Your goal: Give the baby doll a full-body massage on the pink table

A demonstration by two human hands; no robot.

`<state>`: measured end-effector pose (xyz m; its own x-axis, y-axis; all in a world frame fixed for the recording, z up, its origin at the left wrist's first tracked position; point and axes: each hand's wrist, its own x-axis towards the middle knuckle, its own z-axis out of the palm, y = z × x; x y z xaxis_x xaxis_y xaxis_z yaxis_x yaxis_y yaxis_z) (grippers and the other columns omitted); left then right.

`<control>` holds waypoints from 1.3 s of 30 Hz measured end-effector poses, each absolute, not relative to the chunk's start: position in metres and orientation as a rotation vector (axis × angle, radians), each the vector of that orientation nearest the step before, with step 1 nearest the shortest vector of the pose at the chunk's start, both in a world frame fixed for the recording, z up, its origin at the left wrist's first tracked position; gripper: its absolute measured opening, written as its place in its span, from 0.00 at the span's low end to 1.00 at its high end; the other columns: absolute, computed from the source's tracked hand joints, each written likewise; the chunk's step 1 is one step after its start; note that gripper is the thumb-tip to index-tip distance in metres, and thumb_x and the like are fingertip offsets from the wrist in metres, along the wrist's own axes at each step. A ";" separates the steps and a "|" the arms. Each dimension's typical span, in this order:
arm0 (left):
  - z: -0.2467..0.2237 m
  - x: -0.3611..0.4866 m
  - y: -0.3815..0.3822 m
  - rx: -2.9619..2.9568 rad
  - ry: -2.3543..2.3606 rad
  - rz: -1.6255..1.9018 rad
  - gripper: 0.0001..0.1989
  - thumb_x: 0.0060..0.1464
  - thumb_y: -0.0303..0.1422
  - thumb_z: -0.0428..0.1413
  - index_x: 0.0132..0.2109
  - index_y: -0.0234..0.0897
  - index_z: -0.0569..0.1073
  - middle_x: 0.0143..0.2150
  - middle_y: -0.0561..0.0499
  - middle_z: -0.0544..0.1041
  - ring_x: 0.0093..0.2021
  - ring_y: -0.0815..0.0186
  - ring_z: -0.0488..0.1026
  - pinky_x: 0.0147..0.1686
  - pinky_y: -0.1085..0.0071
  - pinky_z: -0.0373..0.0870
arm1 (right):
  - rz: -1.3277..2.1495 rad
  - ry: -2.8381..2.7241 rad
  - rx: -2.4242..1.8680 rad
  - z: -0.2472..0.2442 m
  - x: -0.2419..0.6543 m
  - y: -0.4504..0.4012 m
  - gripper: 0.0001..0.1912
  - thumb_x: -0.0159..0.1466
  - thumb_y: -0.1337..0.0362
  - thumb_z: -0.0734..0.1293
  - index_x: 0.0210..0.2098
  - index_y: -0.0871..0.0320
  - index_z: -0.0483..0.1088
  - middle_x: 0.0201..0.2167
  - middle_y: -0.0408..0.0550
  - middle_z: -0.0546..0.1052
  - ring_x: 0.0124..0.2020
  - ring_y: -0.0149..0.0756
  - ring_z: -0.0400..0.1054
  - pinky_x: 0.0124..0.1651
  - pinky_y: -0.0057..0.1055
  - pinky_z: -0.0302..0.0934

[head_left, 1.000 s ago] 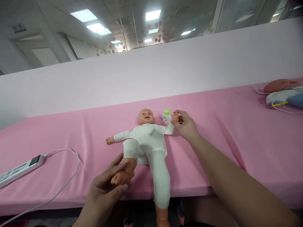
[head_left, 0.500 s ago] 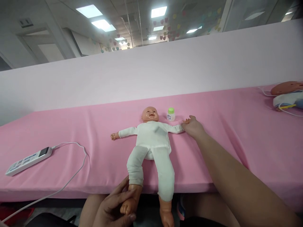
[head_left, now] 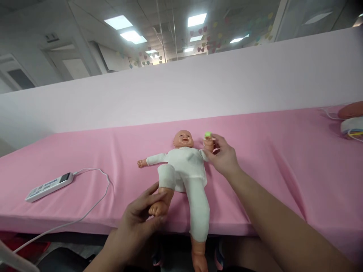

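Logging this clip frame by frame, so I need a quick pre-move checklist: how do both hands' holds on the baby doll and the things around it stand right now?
1. Left hand holds the doll's foot, knee bent up: ok.
2. Right hand at the doll's raised hand: ok; whether the fingers are closed on it: cannot tell.
3. Baby doll lies face up on the pink table cover: ok.
4. Doll's other leg hangs over the table edge, unsupported: not ok.
5. Green-capped bottle upright behind the doll's hand: cannot tell, mostly hidden.
6. Remote control and its cable lie apart from the doll: ok.
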<state>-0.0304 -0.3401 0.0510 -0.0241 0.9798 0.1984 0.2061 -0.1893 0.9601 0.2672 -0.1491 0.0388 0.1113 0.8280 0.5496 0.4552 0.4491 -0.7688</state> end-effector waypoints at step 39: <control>0.026 -0.039 -0.375 1.417 1.250 1.157 0.23 0.33 0.36 0.79 0.42 0.52 0.88 0.58 0.44 0.81 0.57 0.36 0.78 0.53 0.48 0.79 | 0.442 -1.454 -2.063 0.010 0.312 -0.105 0.25 0.65 0.48 0.66 0.53 0.59 0.72 0.53 0.66 0.76 0.47 0.56 0.76 0.45 0.44 0.70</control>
